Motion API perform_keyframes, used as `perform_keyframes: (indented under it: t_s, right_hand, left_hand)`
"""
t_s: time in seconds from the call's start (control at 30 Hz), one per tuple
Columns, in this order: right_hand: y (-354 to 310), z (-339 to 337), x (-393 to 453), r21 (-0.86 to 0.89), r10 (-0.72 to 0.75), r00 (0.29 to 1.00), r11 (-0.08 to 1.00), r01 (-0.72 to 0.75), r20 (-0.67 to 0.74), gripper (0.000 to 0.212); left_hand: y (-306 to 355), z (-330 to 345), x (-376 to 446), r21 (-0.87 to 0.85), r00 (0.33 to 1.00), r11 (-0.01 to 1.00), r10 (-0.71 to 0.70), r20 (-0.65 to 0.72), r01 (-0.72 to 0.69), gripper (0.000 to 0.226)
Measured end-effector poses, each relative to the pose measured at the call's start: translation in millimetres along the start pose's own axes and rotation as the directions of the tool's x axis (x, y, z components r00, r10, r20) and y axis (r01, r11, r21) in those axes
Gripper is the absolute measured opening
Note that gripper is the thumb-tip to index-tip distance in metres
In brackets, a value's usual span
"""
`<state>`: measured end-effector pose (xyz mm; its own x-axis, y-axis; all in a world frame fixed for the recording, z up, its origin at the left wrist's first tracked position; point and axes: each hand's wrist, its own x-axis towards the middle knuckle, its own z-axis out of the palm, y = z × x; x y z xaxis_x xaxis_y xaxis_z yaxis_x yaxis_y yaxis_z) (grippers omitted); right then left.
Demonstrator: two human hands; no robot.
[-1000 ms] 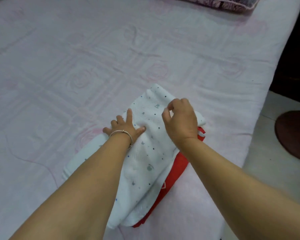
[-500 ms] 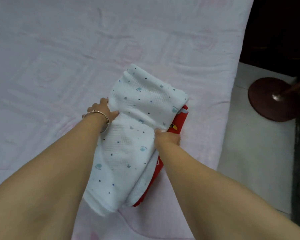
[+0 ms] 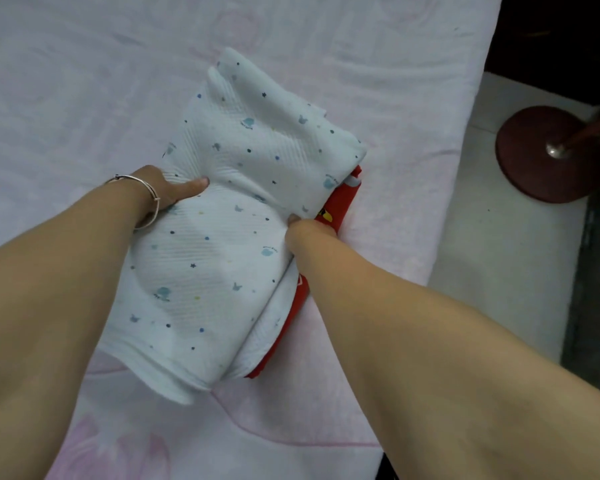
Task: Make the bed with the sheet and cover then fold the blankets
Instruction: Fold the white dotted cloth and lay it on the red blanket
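Gripping soft ribbed folded blanket (image 3: pixel 222 244)

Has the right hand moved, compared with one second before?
Yes. The right hand went from on top of the white blanket down to its right edge, beside the red blanket, where it now grips the stack's side.

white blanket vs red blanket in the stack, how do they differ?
Colour: the white blanket is pale with small blue dots and animal prints; the red blanket is solid red with a few printed marks.
Position: white lies on top; red sits beneath it.
Visibility: white shows nearly whole; red shows only as a strip along the right edge.
Shared: both are folded and lie on the bed cover.
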<state>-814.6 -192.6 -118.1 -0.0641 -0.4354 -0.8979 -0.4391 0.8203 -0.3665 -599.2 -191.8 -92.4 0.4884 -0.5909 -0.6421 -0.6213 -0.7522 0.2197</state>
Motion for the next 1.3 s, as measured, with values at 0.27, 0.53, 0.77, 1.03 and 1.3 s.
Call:
perform_keyframes:
  t_s: [0.27,0.53,0.77,1.03,1.3]
  right_hand:
    - [23.1,-19.3,10.6,0.183,-0.059,0.997,0.981,0.067,-0.047,0.077]
    - [36.7,-95.6,-34.8,0.159,-0.258,0.963,0.956,0.244,0.072,0.057]
    - [27.6,-141.3,-118.7,-0.046,-0.427,0.888,0.897,0.44,0.17,0.052]
    - [55.4,-106.8,-241.8,-0.149,-0.441,0.789,0.826,0.543,0.428,0.052]
    - [141.0,-19.5,-386.0,-0.244,-0.374,0.615,0.682,0.69,0.694,0.041]
  left_hand:
    - [22.6,20.1,-70.4,0.007,0.959,0.999,-0.046,-0.278,0.05,0.086]
    - [37.3,40.5,-177.2,-0.272,0.907,0.959,-0.179,-0.381,0.075,0.078]
    - [33.3,52.8,-292.1,-0.528,0.83,0.838,-0.389,-0.4,0.138,0.081]
    - [-27.4,33.2,-437.1,-0.649,0.69,0.718,-0.604,-0.4,0.252,0.079]
    - [-163.8,54.1,-597.1,-0.824,0.537,0.527,-0.766,-0.354,0.209,0.079]
